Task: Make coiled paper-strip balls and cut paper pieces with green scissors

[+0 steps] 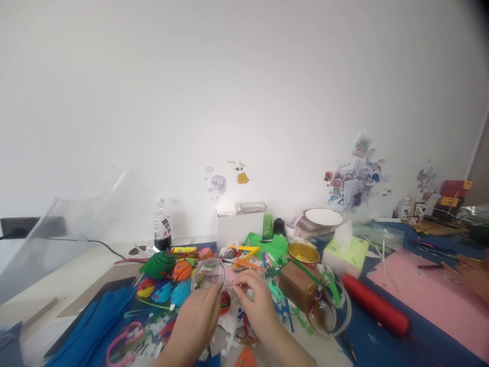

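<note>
My left hand (196,318) is closed around the lower edge of a round clear plastic piece (209,274) and holds it up over the cluttered table. My right hand (256,300) is beside it, fingers curled and pinched at the right rim of that clear piece. A small red ball-like object (225,302) lies just below, between the two hands. Paper scraps in many colours lie under both hands.
Coloured ridged paper shapes (168,278) lie to the left, a dark drink bottle (162,225) behind them. To the right are a brown box (298,285), a gold cup (303,253), a tissue pack (346,253), a red roll (376,306), and pink sheet (428,300). Another person's hand (473,275) rests far right.
</note>
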The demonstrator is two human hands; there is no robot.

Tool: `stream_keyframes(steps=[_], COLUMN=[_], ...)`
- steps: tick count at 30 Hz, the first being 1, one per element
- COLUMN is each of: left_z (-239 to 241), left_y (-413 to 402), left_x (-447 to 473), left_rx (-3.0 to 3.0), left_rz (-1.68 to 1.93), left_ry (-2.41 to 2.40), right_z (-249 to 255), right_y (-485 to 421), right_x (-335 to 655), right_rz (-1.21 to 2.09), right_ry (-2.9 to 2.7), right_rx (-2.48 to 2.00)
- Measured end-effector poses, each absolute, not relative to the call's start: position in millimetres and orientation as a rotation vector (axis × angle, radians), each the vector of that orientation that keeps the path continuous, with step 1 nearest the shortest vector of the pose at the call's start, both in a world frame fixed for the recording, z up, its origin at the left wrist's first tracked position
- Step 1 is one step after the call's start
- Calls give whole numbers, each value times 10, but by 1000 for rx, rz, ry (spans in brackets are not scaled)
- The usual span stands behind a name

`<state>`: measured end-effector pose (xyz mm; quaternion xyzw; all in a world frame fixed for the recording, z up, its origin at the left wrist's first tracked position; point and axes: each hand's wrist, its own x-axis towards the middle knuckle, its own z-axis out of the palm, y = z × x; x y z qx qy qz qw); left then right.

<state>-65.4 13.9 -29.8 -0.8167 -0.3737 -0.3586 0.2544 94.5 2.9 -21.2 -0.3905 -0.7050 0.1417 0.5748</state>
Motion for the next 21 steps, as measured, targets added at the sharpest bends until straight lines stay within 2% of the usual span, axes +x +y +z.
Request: stream_keyframes(steps=[8, 21], left_z=[-320, -347], left_y=[215, 324], left_x=[-705, -782], left_rx=[-2203, -2112], left_rz=[-968, -943], left_ry=[-1135, -1053], right_z=[-213, -211], right_y=[24, 18], right_x=[943, 935], right_rz=[236, 197], right_ry=[-1715, -1838], right_rx=[-904, -992])
